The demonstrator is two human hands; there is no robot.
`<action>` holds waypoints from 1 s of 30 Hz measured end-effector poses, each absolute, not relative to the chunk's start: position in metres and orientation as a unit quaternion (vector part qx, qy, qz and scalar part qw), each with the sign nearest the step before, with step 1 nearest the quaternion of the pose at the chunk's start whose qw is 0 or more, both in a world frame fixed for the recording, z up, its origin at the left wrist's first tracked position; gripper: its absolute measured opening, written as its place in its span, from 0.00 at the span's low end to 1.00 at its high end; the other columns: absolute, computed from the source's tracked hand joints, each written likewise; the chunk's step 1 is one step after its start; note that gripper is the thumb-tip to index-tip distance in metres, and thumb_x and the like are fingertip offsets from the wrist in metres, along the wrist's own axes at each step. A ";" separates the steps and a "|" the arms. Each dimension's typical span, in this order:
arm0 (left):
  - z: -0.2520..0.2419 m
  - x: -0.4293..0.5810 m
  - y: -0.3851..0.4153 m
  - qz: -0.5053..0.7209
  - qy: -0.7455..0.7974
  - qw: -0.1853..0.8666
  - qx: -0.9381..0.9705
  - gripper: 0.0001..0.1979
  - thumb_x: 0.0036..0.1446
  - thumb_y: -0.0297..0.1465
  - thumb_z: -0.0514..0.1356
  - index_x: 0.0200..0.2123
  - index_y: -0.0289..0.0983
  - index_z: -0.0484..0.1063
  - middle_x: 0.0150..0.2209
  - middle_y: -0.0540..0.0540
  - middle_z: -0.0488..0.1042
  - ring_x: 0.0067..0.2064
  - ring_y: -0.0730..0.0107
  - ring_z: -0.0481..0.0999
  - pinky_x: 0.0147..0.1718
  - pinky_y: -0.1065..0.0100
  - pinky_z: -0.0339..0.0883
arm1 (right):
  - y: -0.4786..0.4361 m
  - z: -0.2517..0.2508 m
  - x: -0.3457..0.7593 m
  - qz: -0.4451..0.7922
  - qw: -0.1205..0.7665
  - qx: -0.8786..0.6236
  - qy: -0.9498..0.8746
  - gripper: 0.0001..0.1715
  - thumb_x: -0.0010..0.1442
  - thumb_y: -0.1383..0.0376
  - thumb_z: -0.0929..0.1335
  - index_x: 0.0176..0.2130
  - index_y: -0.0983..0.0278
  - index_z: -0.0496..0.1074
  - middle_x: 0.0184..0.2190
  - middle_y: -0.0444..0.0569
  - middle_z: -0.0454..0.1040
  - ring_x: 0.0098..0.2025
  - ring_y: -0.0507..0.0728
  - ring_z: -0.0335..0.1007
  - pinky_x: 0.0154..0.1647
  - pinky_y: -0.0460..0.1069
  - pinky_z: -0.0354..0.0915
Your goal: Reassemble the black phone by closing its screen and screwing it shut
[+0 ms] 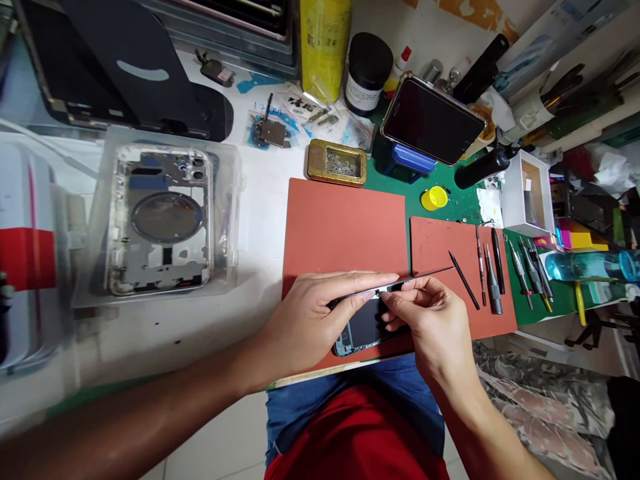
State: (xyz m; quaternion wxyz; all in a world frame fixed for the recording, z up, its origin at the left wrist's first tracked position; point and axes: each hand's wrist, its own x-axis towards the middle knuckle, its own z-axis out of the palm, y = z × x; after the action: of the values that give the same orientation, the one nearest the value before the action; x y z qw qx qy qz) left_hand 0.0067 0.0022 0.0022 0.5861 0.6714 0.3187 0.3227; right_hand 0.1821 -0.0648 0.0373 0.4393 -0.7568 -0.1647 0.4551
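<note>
The left hand point(310, 320) is gripping a phone point(363, 330) closed around its edge, while the right hand point(430, 313) is pinching a thin pry tool point(437, 271) against it. The phone is resting on a red mat point(345, 227), with screwdrivers point(495, 280) lying just beyond and a phone housing point(160, 223) sitting farther left in a clear case point(227, 200).

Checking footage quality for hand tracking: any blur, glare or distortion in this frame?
Head view: strong wide-angle distortion stretches the left forearm; glare on the clear plastic case; red object at far left looks smeared; left hand and right hand look fairly sharp.
</note>
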 end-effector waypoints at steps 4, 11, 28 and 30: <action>0.003 0.006 0.002 0.322 0.317 0.585 0.673 0.18 0.74 0.25 0.61 0.57 0.45 0.88 0.56 0.51 0.89 0.55 0.64 0.91 0.58 0.68 0.83 | -0.064 0.037 0.180 0.451 0.437 -0.760 -0.168 0.22 0.44 0.59 0.85 0.30 0.62 0.75 0.21 0.44 0.79 0.21 0.55 0.78 0.23 0.47 0.77; 0.005 0.006 0.003 0.324 0.309 0.587 0.674 0.20 0.74 0.23 0.60 0.58 0.45 0.88 0.56 0.50 0.89 0.55 0.64 0.91 0.57 0.69 0.83 | -0.065 0.037 0.178 0.448 0.448 -0.756 -0.164 0.23 0.43 0.58 0.86 0.29 0.62 0.75 0.21 0.43 0.78 0.22 0.54 0.77 0.24 0.47 0.76; 0.003 0.006 0.003 0.333 0.295 0.596 0.669 0.19 0.75 0.25 0.60 0.58 0.45 0.87 0.59 0.50 0.87 0.57 0.62 0.90 0.59 0.66 0.83 | -0.062 0.038 0.179 0.458 0.423 -0.764 -0.164 0.20 0.44 0.58 0.84 0.28 0.62 0.75 0.19 0.44 0.78 0.20 0.54 0.74 0.22 0.47 0.73; 0.003 0.006 0.002 0.337 0.291 0.597 0.667 0.19 0.75 0.24 0.60 0.58 0.45 0.87 0.58 0.50 0.88 0.57 0.63 0.90 0.59 0.67 0.83 | -0.060 0.039 0.178 0.458 0.422 -0.767 -0.156 0.20 0.43 0.59 0.83 0.27 0.61 0.74 0.19 0.44 0.77 0.20 0.54 0.75 0.22 0.47 0.73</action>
State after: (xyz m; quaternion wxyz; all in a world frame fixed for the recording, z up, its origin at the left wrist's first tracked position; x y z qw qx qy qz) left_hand 0.0059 0.0025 0.0026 0.5973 0.6671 0.2906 0.3371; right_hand 0.1781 -0.0598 0.0393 0.4219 -0.7669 -0.1564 0.4576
